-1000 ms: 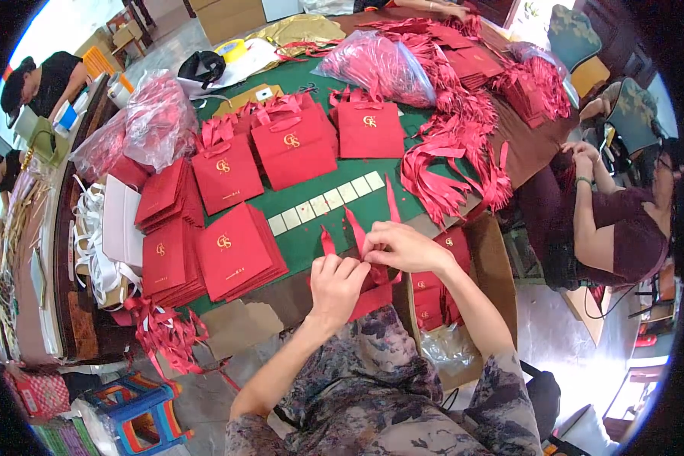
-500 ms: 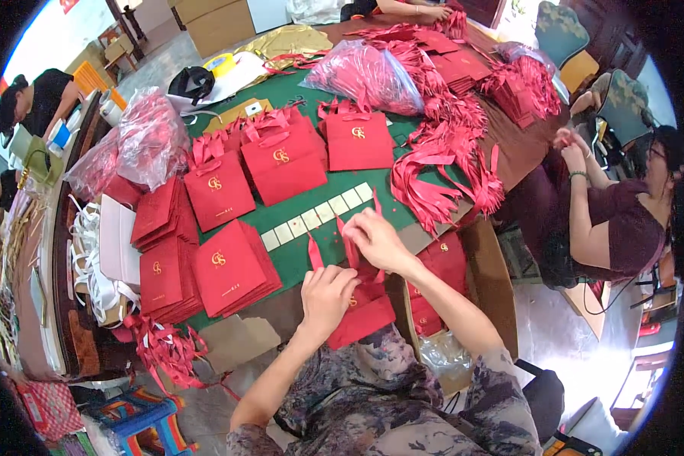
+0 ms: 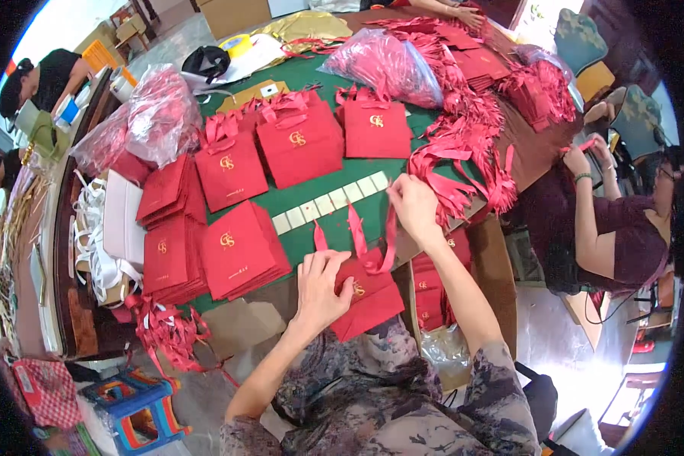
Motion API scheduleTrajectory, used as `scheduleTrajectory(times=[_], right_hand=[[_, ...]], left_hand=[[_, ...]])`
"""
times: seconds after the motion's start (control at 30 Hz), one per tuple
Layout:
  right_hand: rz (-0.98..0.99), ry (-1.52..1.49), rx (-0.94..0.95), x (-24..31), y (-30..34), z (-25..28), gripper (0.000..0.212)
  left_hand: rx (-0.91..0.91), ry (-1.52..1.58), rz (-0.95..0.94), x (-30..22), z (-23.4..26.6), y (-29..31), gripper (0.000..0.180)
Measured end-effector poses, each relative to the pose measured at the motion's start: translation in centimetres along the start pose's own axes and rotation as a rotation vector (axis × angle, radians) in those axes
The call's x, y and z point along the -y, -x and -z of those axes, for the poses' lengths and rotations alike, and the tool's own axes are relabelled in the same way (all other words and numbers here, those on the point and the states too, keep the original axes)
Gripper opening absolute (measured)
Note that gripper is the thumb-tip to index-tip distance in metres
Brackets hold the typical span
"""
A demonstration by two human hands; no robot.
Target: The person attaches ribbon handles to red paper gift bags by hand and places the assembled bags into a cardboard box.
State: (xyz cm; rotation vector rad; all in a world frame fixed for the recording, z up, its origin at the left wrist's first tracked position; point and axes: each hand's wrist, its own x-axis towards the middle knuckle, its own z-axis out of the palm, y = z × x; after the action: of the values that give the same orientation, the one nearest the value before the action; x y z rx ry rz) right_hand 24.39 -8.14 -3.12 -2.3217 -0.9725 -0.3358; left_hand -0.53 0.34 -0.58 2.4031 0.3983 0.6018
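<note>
Left hand (image 3: 323,289) grips bag (image 3: 372,310); right hand (image 3: 416,205) pinches ribbon (image 3: 391,239) looping from its top. Likely ribbon-threading step; next move probably calls for steady bag.

Table: before you, green cloth (image 3: 300,245) across the middle, brown cloth (image 3: 536,150) toward your right.
Upright red bags (image 3: 300,156): standing in groups across the green, ribbons at their tops.
Flat red stacks (image 3: 243,254): on your left, near the edge.
Pale squares (image 3: 330,203): a slanting row on your side of the upright bags.
Loose red ribbons (image 3: 448,190): heaped to your right.
Plastic bag (image 3: 384,68): farther from you, beside the ribbons.
</note>
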Motion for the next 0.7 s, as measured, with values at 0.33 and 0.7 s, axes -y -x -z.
scheduleTrajectory(times=[0.33, 0.7], right_hand=[[-0.131, -0.640, 0.312, 6.5, 5.7, 7.4, 0.008], [-0.018, -0.475, 0.329, 10.8, 12.8, 3.9, 0.013]], left_hand=[[-0.062, -0.193, 0.064, 1.3, 0.7, 1.8, 0.035], [-0.014, -0.167, 0.110, 0.9, 2.3, 3.0, 0.036]])
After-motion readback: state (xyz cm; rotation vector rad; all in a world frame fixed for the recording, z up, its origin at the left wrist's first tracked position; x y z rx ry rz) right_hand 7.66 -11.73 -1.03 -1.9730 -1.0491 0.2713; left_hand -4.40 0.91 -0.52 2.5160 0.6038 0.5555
